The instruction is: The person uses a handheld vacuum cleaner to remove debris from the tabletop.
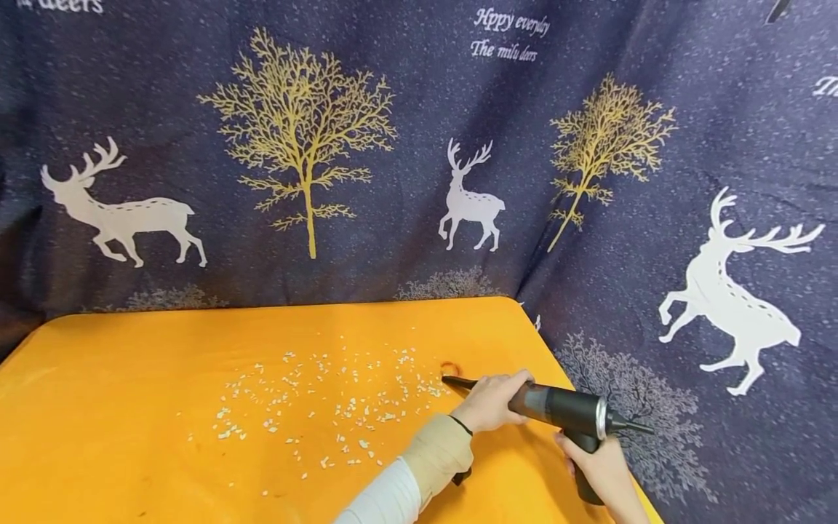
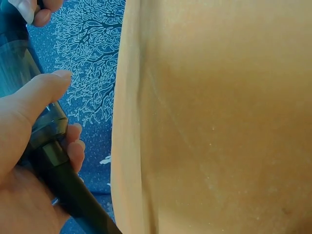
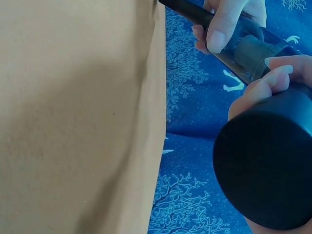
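A black handheld vacuum cleaner [image 1: 571,409] with a clear dust cup is held in both hands over the right side of the yellow-covered table [image 1: 131,378]. My left hand [image 1: 489,402] wraps round its front part, where the cup meets the narrow nozzle [image 1: 458,382]. The nozzle tip points left, at the right edge of a scatter of small white scraps [image 1: 353,411]; whether it touches the cloth I cannot tell. Round the handle curls my right hand [image 1: 604,469]. In the right wrist view the handle's round black base [image 3: 263,170] faces the camera.
The white scraps spread over the table's middle. A reddish ring mark [image 1: 449,368] shows on the cloth beside the nozzle tip. Behind and to the right hangs a dark blue curtain [image 1: 393,269] printed with deer and trees, close to the table's edges.
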